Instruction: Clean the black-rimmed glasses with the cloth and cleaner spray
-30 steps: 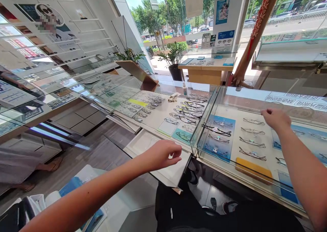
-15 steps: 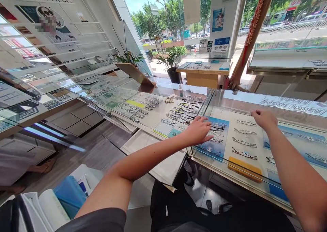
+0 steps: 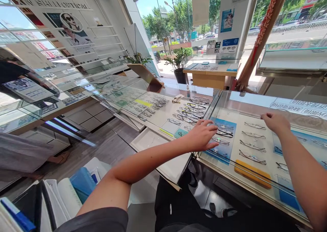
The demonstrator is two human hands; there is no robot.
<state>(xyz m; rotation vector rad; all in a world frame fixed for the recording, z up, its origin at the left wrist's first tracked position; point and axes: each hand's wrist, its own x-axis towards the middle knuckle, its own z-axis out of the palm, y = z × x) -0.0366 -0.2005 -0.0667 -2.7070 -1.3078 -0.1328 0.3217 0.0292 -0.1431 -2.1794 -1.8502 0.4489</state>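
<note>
Glass, clear and hard, walled the shallow display case (image 3: 216, 102) on the worktop, and its slim black wire-framed spectacles (image 3: 224, 133) lay on a blue card at two o'clock from your left hand (image 3: 203, 136). That hand reached in over the case's near corner, fingers loosely spread, holding nothing. Your right hand (image 3: 276, 121) rested curled at the case's far edge at three o'clock; whether it pinched anything, you could not tell. Such frames looked light, springy and easily bent, so you would have done best lifting them by the bridge.
</note>
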